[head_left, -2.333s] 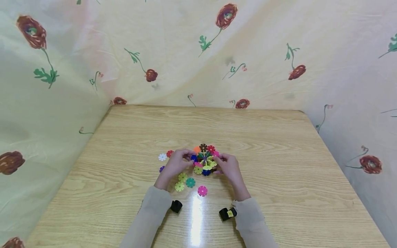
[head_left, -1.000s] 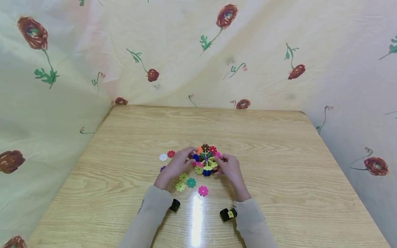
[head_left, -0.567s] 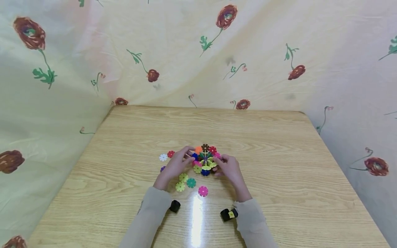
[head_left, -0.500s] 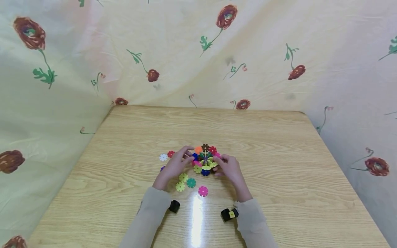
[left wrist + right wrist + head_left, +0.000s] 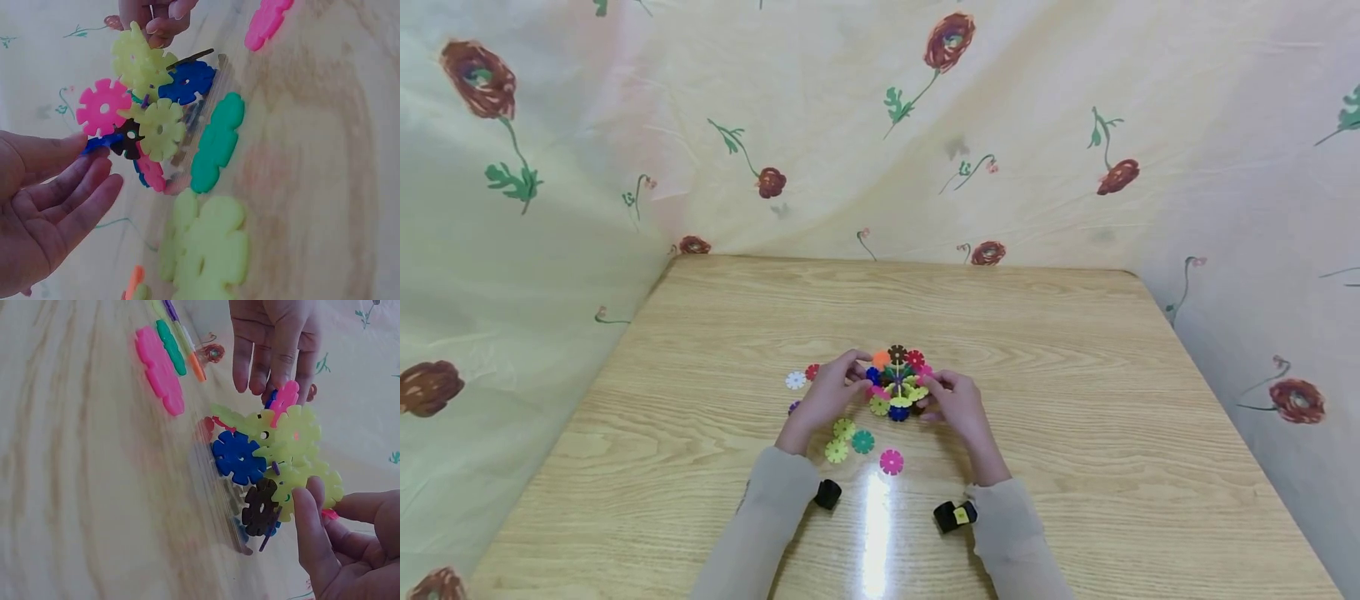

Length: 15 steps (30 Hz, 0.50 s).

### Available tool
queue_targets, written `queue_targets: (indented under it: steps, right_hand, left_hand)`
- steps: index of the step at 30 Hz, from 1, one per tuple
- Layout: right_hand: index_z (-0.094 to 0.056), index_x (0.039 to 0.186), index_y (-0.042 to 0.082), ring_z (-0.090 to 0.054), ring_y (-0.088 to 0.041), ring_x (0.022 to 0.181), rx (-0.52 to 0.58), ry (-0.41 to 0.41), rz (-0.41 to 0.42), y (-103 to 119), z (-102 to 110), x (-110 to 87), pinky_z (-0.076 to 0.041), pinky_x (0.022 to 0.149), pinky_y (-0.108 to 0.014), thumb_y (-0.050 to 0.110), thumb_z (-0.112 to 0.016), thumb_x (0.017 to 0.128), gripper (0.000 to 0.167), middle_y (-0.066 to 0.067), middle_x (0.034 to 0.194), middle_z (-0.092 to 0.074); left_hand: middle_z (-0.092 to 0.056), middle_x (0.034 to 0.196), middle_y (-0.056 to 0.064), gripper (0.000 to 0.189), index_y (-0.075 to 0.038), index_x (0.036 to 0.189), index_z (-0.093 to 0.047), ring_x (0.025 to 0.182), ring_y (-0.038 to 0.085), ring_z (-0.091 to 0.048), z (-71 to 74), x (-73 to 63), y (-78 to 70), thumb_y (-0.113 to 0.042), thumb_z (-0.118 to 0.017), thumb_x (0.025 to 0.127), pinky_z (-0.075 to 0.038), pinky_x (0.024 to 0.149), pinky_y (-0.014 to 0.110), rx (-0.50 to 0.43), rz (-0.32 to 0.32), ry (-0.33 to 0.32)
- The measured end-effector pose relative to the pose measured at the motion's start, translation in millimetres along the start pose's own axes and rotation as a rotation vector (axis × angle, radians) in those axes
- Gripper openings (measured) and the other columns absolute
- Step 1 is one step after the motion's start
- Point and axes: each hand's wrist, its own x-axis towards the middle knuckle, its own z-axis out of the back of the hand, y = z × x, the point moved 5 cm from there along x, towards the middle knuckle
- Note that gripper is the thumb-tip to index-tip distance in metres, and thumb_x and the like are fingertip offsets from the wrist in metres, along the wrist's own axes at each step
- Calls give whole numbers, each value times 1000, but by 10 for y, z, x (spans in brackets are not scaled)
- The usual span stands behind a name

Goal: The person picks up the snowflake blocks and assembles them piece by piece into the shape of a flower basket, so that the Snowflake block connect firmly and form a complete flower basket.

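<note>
An assembly of interlocking snowflake discs [image 5: 898, 402], in yellow, blue, brown, red, orange, green and pink, stands between the two hands in the head view. My left hand [image 5: 829, 396] is at its left side. In the left wrist view, the thumb and a finger pinch a blue disc [image 5: 103, 144], beside a pink disc [image 5: 104, 107]. My right hand [image 5: 958, 406] holds the right side. The right wrist view shows its thumb and forefinger at the edge of a yellow disc [image 5: 312, 484], with a scrap of pink behind. Parts of the underside are hidden.
Loose discs lie on the wooden table [image 5: 1037, 333]: white [image 5: 795, 380], red [image 5: 812, 372], partly hidden purple [image 5: 793, 407], two yellow [image 5: 837, 451], green [image 5: 863, 442] and pink [image 5: 891, 462]. Black straps [image 5: 828, 494] circle both wrists. A flowered cloth [image 5: 850, 125] surrounds the table.
The disc assembly has risen or tilted very slightly, both hands staying on it. The left fingers have shifted a little along its left edge. The loose discs have not moved.
</note>
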Motion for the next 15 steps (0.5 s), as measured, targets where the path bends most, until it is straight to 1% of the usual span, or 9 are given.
queue_targets:
  steps: [4,7,11,15]
  right_hand:
    - [-61,120,-7,-67,-13,74,30,-20,-7,-30,56,-8,-61,68,-32,18,-49,102,32,-17,100,-67]
    - [-60,121,-8,-68,-15,80,50,-19,-10,-59,99,-16,-61,70,-31,17,-50,102,34,-16,98,-67]
    - [-60,122,-9,-69,-18,85,56,-11,2,-78,143,-28,-61,70,-32,15,-52,100,33,-20,100,-68]
    - [-60,122,-8,-67,-15,81,39,14,-19,-119,160,-52,-61,70,-32,11,-54,99,31,-20,99,-68]
  left_hand:
    - [-64,117,9,49,-11,143,-44,108,25,-60,18,-27,37,-12,-59,96,-55,89,37,-17,19,38]
    - [-64,121,12,53,-10,147,-39,110,27,-60,81,-81,89,-12,-58,97,-56,88,38,-51,24,33]
    - [-63,122,19,49,-4,144,-42,109,34,-61,196,-155,108,-9,-56,97,-57,86,41,-88,-16,4]
    - [-62,122,24,46,-1,140,-44,108,35,-61,293,-220,136,-8,-56,97,-56,86,42,-106,-41,5]
